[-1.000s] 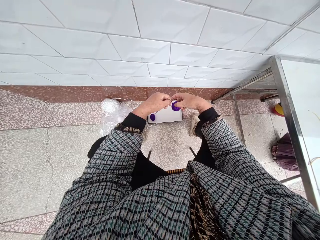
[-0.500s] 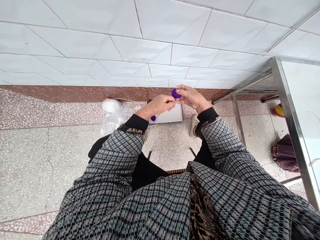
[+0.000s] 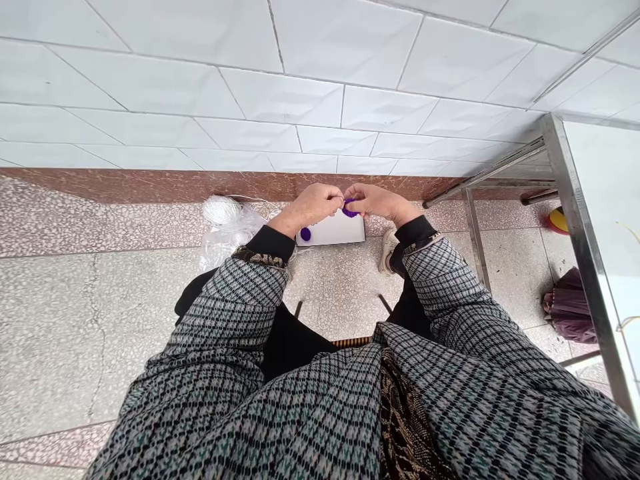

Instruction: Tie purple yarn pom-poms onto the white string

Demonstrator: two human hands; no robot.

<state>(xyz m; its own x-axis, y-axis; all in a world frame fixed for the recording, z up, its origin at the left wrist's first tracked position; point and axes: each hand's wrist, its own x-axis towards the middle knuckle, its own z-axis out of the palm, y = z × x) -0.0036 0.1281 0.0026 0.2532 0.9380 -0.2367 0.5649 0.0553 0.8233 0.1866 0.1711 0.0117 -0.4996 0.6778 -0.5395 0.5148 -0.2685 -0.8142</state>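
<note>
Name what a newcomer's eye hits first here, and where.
Probably the vivid purple yarn ball in the right-hand grip, centre frame, just below the tiled wall. Next, a smaller purple ball at the left of a white rectangular surface under the hands. Then the white yarn on the left.

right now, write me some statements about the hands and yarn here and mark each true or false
1. The right hand holds a purple yarn ball. True.
2. The left hand is spread flat. False: its fingertips are pinched together, apparently on a thin yarn strand.
3. A smaller purple yarn ball lies on the white box. True.
4. The white yarn ball sits on that box too. False: it lies left of the box, by a clear plastic bag.
</note>
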